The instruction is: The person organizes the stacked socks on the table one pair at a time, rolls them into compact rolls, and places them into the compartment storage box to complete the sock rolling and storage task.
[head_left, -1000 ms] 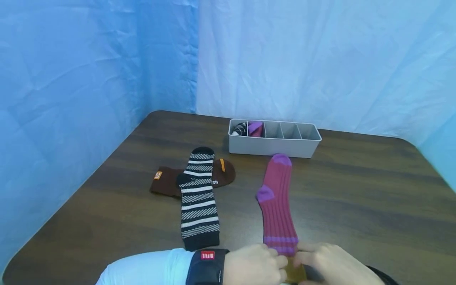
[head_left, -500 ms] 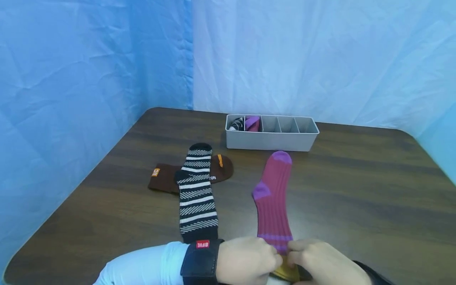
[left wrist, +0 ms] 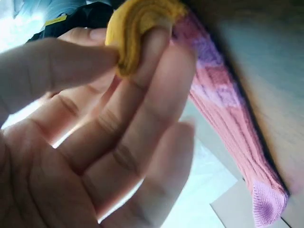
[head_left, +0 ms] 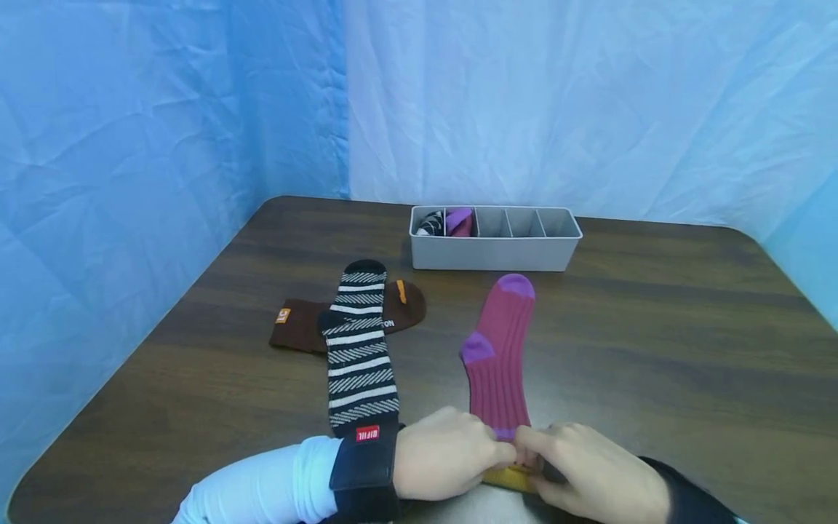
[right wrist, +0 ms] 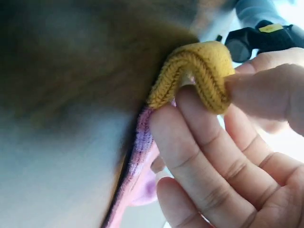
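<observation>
A mauve ribbed sock point(head_left: 503, 364) with purple heel and toe lies on the table, toe pointing away from me. Its mustard-yellow cuff point(right wrist: 206, 54) is bent over at the near end. My left hand point(head_left: 448, 455) pinches the cuff's left side between thumb and fingers. On the other side, my right hand point(head_left: 583, 466) pinches it the same way, thumb on the outside. Both wrist views show the yellow edge curled over the fingertips. Left of these lies a black-and-white striped sock point(head_left: 360, 356), crossing over a brown sock point(head_left: 297, 324) with an orange tag.
Near the back of the dark wooden table point(head_left: 655, 327) stands a grey divided box point(head_left: 487, 253). Its leftmost compartment holds a black-and-white sock point(head_left: 432, 223), and beside that is a purple-and-mauve sock point(head_left: 460, 222). Blue-white curtains point(head_left: 524, 102) hang behind.
Both hands have moved slightly away from me, folding the yellow cuff up towards the purple bands, so less yellow shows. The head view has shifted a little.
</observation>
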`<state>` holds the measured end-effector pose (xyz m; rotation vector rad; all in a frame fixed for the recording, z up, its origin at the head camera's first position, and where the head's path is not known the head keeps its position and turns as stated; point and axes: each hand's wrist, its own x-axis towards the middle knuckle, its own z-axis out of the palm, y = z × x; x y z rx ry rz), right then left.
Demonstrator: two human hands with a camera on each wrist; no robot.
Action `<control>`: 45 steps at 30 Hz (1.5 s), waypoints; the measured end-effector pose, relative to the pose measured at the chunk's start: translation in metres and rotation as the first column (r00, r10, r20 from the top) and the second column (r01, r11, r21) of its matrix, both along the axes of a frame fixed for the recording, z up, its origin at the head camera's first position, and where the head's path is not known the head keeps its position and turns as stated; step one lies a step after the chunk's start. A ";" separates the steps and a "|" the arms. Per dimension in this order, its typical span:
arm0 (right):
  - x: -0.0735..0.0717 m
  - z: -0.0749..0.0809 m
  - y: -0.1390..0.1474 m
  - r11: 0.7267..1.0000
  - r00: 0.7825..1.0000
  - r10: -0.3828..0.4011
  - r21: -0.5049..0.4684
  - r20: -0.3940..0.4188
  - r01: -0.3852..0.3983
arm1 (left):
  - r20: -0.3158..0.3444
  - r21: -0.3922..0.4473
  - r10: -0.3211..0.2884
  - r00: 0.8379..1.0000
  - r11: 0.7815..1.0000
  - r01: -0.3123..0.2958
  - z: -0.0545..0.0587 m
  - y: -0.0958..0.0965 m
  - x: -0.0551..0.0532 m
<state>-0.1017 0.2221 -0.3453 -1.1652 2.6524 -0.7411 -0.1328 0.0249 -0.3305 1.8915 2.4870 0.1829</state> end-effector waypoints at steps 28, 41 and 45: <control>0.004 0.004 -0.010 0.987 0.941 0.054 0.160 -0.335 0.000 | -0.316 -0.052 0.064 0.947 0.995 -0.084 0.000 0.000 0.008; -0.005 -0.005 -0.005 0.990 0.948 -0.056 0.108 -0.314 0.094 | -0.145 -0.043 0.142 0.979 0.988 -0.149 0.000 0.001 0.000; -0.003 -0.001 -0.008 0.984 0.919 -0.064 0.128 -0.389 0.123 | -0.220 -0.041 0.129 0.967 0.989 -0.142 -0.001 0.001 -0.002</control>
